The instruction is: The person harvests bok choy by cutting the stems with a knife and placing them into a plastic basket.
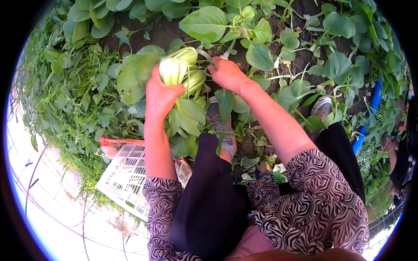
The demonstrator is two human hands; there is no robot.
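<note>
My left hand (162, 96) is wrapped around a head of bok choy (172, 71), its pale stalk base turned up between thumb and fingers. More bok choy heads (195, 81) lie bunched against it, with broad leaves spreading to the left and below. To the right, my right hand (229, 74) is closed on what looks like a small knife (205, 56). Its greyish blade points towards the bok choy bases; the handle is hidden in the fist. A tall leafy weed (243, 29) stands just beyond the right hand.
A white plastic crate (125, 179) with a red bag (119, 142) at its rim stands left of my leg. My shoes (220, 122) are among the plants. A blue pipe (367, 119) runs along the right. Another person's leg (393, 151) shows at the far right.
</note>
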